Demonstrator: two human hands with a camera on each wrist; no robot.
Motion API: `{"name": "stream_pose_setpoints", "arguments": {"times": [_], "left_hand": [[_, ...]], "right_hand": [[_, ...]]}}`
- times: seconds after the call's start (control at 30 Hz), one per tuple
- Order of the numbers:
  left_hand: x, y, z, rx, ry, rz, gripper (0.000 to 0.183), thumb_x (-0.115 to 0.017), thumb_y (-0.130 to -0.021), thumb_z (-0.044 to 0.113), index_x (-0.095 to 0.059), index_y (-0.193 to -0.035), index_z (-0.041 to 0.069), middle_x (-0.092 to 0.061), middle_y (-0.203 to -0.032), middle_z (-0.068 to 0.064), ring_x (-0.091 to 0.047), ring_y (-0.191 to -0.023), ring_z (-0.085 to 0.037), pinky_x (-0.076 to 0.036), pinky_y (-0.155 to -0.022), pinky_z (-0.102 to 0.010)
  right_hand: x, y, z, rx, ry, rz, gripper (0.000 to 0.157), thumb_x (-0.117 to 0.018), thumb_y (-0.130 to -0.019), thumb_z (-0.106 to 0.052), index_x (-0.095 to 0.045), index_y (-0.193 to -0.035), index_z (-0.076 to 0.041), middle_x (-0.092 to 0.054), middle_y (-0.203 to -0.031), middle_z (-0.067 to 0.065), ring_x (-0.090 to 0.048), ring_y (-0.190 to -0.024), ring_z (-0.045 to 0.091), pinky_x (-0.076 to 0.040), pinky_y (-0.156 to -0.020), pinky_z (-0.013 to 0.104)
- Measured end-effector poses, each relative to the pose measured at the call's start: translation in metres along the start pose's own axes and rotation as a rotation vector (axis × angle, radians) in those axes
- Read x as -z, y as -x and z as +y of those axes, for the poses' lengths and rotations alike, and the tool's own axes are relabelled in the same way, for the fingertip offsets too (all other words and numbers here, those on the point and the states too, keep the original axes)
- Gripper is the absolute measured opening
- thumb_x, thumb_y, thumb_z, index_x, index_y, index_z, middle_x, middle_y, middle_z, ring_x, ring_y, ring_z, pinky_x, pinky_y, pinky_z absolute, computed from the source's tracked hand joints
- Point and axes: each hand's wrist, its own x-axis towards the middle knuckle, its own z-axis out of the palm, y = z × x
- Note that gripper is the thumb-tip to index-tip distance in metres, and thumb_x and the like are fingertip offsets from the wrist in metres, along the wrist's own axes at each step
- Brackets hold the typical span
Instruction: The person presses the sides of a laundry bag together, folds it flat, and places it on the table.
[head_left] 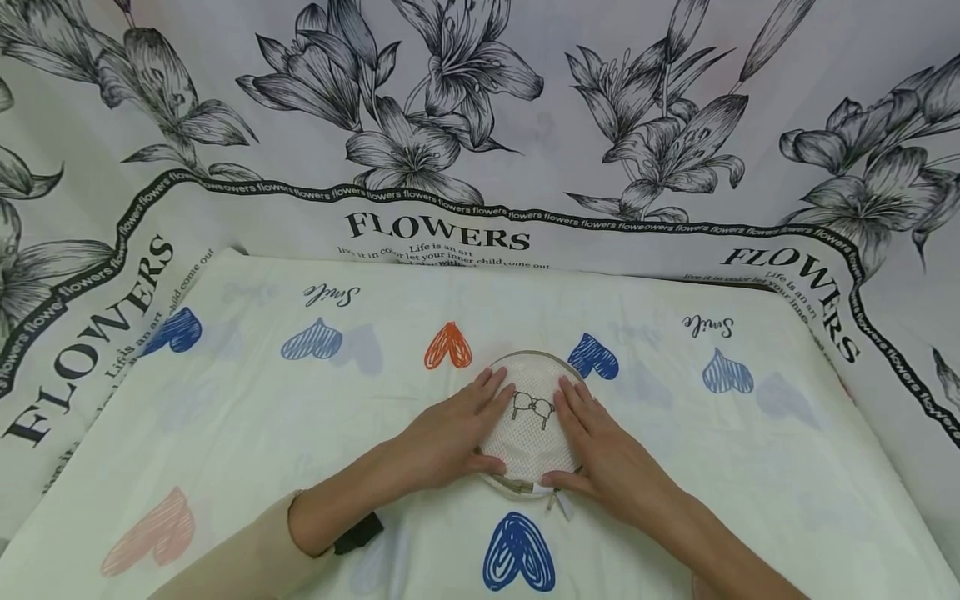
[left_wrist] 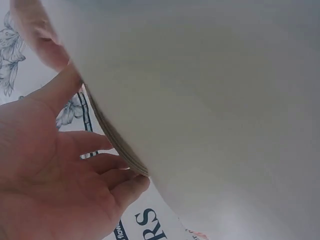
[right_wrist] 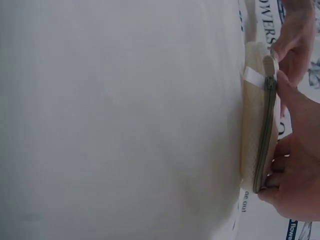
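A round, off-white mesh zip pouch (head_left: 528, 454) lies on the bed-like white sheet, with a small line drawing in black on its top. My left hand (head_left: 442, 437) rests on its left side, fingers nearly straight over the top and thumb at the near rim. On the opposite side my right hand (head_left: 618, 462) touches it the same way. In the right wrist view the pouch's green-grey zip (right_wrist: 264, 140) runs along its edge, closed where it shows, with a pale pull tab. The left wrist view has my left fingertips (left_wrist: 132, 185) touching the pouch's dark rim.
The white sheet (head_left: 300, 433) carries printed hearts and "Smile" lettering. Behind and at the sides hangs a white cloth (head_left: 540, 108) with black flowers and "FLOWERS" print. A small black object (head_left: 360, 533) shows beneath my left forearm.
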Motion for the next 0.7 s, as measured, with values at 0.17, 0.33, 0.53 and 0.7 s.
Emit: {"name": "stream_pose_setpoints", "arguments": {"times": [0.17,0.33,0.53,0.7], "left_hand": [[-0.001,-0.0017,0.0013,0.008,-0.045,-0.048,0.098,-0.074,-0.085,0.047,-0.024,-0.157,0.004,-0.01,-0.165,-0.017,-0.008,-0.151,-0.032,-0.026,-0.118,-0.045],[-0.0014,-0.0005,0.0016,0.008,-0.082,-0.063,0.098,-0.073,-0.086,0.049,-0.024,-0.157,0.004,-0.012,-0.164,-0.017,-0.01,-0.151,-0.033,-0.025,-0.118,-0.044],[0.0001,0.0019,0.0017,0.006,-0.063,-0.036,0.097,-0.074,-0.085,0.049,-0.026,-0.157,0.004,-0.014,-0.164,-0.016,-0.012,-0.151,-0.032,-0.029,-0.117,-0.044],[-0.0004,0.0058,-0.0001,0.007,-0.058,0.003,0.098,-0.075,-0.083,0.05,-0.028,-0.156,0.006,-0.015,-0.164,-0.014,-0.013,-0.151,-0.03,-0.03,-0.116,-0.043]], "right_hand": [[-0.0042,-0.0023,-0.0011,0.001,0.031,-0.027,0.103,-0.069,-0.084,-0.059,-0.027,-0.154,0.004,-0.017,-0.163,0.02,-0.016,-0.149,0.038,-0.027,-0.116,0.049],[-0.0049,-0.0039,-0.0026,0.01,0.055,-0.049,0.102,-0.068,-0.085,-0.06,-0.028,-0.153,0.005,-0.019,-0.162,0.021,-0.017,-0.149,0.039,-0.028,-0.115,0.05],[-0.0018,-0.0038,-0.0043,-0.003,0.072,-0.061,0.103,-0.067,-0.084,-0.062,-0.028,-0.154,0.003,-0.018,-0.162,0.019,-0.017,-0.149,0.036,-0.028,-0.115,0.049],[0.0002,-0.002,-0.0064,0.007,0.079,-0.034,0.103,-0.066,-0.084,-0.064,-0.029,-0.154,0.002,-0.019,-0.163,0.018,-0.017,-0.149,0.035,-0.028,-0.116,0.048]]}}
